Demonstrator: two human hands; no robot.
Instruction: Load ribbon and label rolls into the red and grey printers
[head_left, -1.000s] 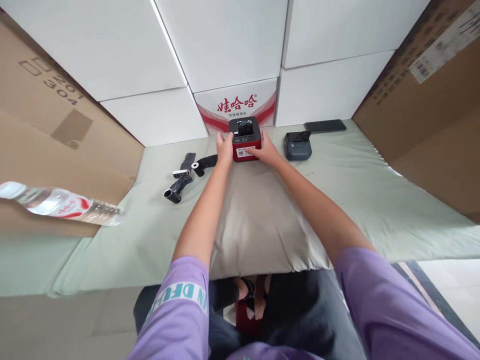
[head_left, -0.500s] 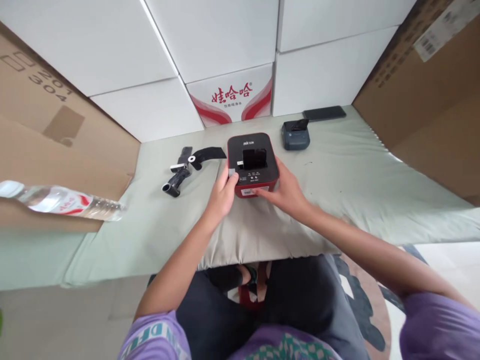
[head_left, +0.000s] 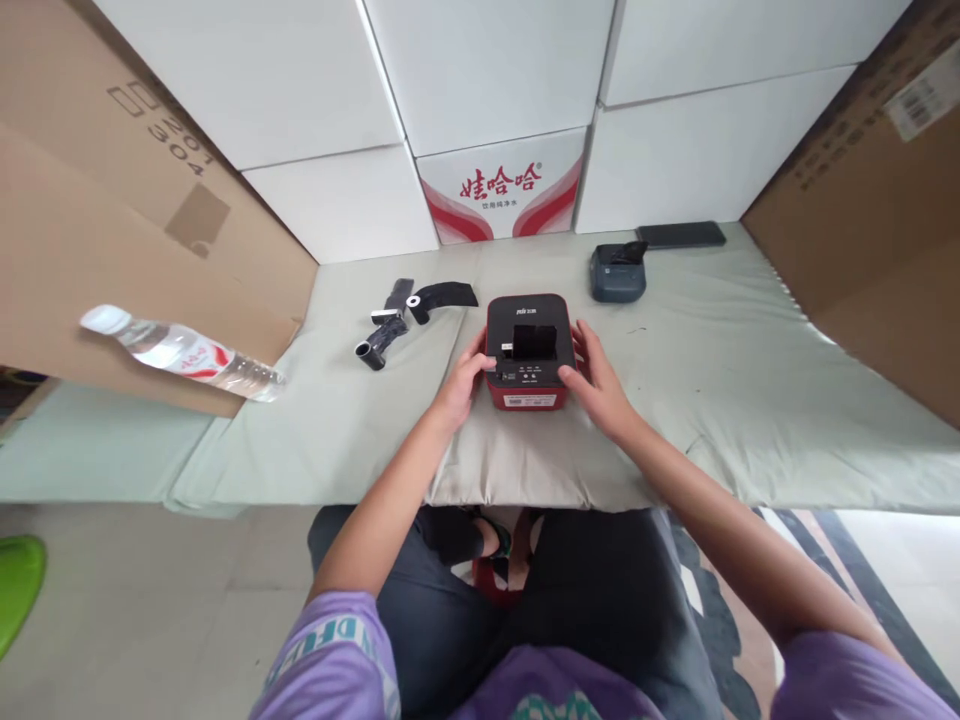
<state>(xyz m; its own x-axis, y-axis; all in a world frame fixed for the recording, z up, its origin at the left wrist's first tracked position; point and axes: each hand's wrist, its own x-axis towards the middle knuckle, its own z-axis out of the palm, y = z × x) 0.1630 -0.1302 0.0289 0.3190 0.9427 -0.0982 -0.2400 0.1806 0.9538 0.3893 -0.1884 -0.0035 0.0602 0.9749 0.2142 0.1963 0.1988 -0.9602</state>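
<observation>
A boxy red-and-black device (head_left: 529, 400), which looks like a label printer, sits on the cloth-covered surface in front of me. A black sheet-like piece (head_left: 535, 342) stands in the slot on its top. My left hand (head_left: 459, 388) grips its left side, with the thumb over the top edge. On the right side my right hand (head_left: 600, 385) holds it, thumb on the top's right front corner and fingers along the side. To the left lie black strap-like parts (head_left: 442, 296) and a short black tube (head_left: 380, 343). The label on the red front face shows.
A water bottle (head_left: 195, 355) lies at the left by a cardboard box (head_left: 247, 220). At the back right are a small dark-blue device (head_left: 617, 275) and a flat black phone-like slab (head_left: 681, 235). Stacked white cartons (head_left: 495, 70) form the back; another cardboard box (head_left: 870, 230) stands right.
My right thumb has moved from the front face up onto the top corner. The device is slightly nearer the front edge. My view has swung left.
</observation>
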